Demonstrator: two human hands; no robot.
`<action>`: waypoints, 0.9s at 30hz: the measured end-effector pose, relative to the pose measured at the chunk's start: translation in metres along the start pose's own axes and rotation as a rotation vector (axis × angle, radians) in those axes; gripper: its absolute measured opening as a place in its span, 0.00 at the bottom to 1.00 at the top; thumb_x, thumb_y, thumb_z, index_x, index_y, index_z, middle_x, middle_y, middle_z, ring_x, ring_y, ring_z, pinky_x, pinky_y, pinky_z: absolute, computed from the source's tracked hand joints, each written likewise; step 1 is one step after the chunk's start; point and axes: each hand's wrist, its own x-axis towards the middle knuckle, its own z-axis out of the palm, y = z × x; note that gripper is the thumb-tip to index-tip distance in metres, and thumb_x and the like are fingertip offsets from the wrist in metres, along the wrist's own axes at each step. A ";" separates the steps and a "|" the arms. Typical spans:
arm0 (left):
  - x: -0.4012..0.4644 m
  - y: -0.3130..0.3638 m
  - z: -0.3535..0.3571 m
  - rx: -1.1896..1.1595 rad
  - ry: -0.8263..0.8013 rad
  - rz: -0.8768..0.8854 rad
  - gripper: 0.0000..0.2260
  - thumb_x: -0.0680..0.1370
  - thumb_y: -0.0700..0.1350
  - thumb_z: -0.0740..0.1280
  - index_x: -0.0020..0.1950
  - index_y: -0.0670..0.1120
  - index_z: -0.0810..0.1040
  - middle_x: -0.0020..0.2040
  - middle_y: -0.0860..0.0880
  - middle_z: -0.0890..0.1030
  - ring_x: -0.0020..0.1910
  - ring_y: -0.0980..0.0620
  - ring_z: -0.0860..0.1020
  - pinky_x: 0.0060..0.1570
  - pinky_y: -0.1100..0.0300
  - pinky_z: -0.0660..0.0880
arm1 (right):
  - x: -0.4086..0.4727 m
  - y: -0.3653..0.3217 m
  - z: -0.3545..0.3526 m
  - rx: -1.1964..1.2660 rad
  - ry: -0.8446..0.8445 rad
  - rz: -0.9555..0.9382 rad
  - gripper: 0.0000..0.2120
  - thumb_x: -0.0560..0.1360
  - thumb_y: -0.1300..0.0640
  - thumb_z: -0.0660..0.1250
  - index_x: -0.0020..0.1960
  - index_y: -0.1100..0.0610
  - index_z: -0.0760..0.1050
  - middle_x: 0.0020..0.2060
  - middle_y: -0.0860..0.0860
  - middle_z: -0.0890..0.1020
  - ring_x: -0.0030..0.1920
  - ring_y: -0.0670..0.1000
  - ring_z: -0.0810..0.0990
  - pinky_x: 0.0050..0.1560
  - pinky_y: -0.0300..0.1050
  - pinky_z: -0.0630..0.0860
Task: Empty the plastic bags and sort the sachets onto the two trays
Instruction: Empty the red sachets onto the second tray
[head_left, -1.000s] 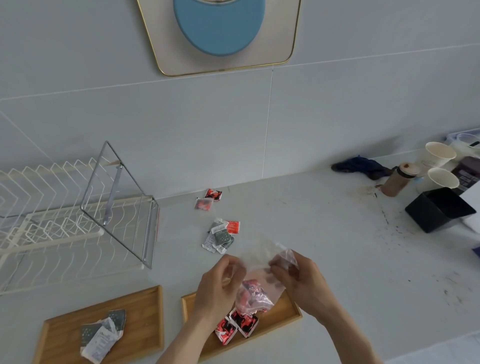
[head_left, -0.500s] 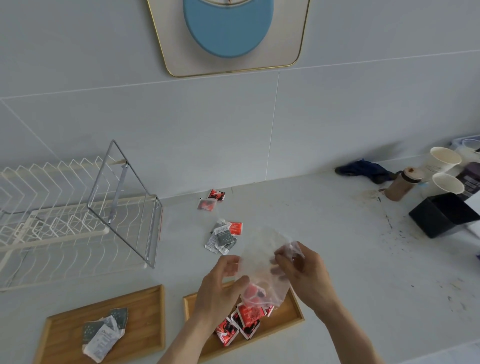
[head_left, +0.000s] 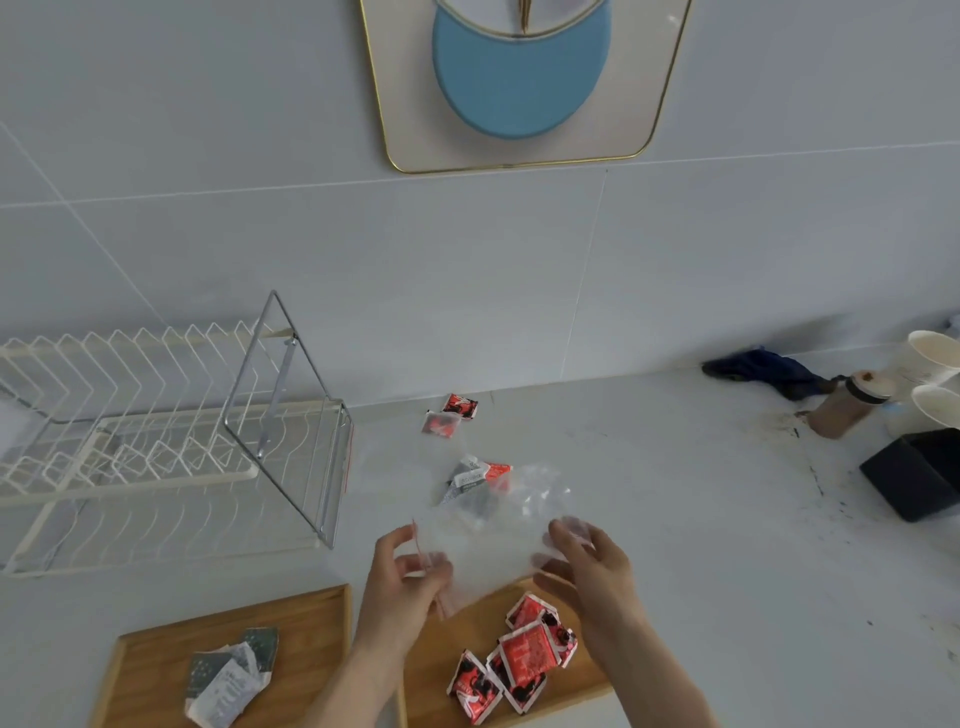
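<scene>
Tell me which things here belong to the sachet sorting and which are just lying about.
Part of the job: clear plastic bag, left wooden tray with grey sachets, right wooden tray with red sachets, unsorted sachets on the counter.

Lying about: white wire dish rack, paper cups, black box, blue cloth.

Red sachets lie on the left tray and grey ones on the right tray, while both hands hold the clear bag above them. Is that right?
The trays are swapped. In the head view the red sachets lie on the right tray and the grey sachets on the left tray. Both the left hand and the right hand do hold the clear bag above them.
</scene>
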 end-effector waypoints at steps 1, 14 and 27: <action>0.006 0.001 -0.005 0.026 0.046 0.022 0.21 0.76 0.44 0.75 0.64 0.55 0.69 0.51 0.48 0.83 0.41 0.48 0.85 0.37 0.55 0.81 | 0.003 -0.002 0.006 -0.030 0.035 -0.031 0.14 0.78 0.57 0.74 0.62 0.56 0.77 0.52 0.60 0.85 0.45 0.59 0.89 0.41 0.50 0.86; 0.075 0.054 -0.028 0.364 0.211 0.304 0.18 0.77 0.45 0.72 0.65 0.47 0.72 0.67 0.45 0.73 0.64 0.46 0.79 0.54 0.54 0.75 | 0.069 -0.015 0.095 -0.438 0.124 -0.218 0.07 0.80 0.64 0.67 0.49 0.52 0.76 0.43 0.57 0.84 0.37 0.55 0.87 0.43 0.56 0.87; 0.153 0.047 -0.043 0.794 0.209 0.240 0.22 0.78 0.45 0.70 0.71 0.45 0.70 0.78 0.45 0.55 0.76 0.42 0.65 0.71 0.48 0.69 | 0.124 0.006 0.145 -0.914 -0.021 -0.243 0.18 0.78 0.60 0.69 0.67 0.50 0.79 0.59 0.47 0.84 0.62 0.51 0.80 0.61 0.45 0.76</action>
